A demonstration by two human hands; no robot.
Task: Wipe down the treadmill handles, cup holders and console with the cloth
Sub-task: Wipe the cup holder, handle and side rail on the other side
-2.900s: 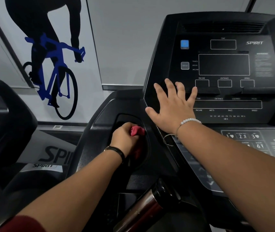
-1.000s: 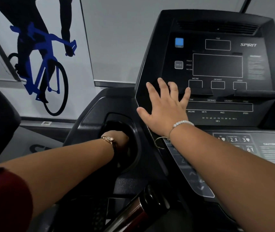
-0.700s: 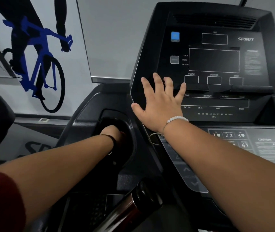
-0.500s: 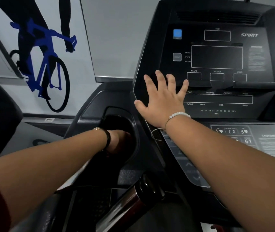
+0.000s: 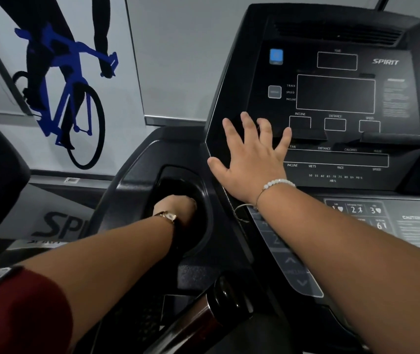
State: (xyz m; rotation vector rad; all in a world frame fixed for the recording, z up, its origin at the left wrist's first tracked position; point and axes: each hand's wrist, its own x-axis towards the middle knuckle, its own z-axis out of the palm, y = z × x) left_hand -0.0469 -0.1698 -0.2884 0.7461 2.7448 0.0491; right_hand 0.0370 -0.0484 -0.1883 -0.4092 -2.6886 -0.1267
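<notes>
The left hand (image 5: 178, 205) was down inside the left cup holder (image 5: 207, 213), deeper than some three seconds earlier, when it worked at the rim with the red cloth showing. The cloth was now out of sight, presumably under that hand. Its fingers were hidden, so their grip could not be told. The right hand (image 5: 252, 162) stayed flat on the console (image 5: 336, 95), at its left edge, fingers (image 5: 248, 126) straight and spread, holding nothing. Judgement: cup interior being wiped; console and near handle (image 5: 196, 325) outstanding.
</notes>
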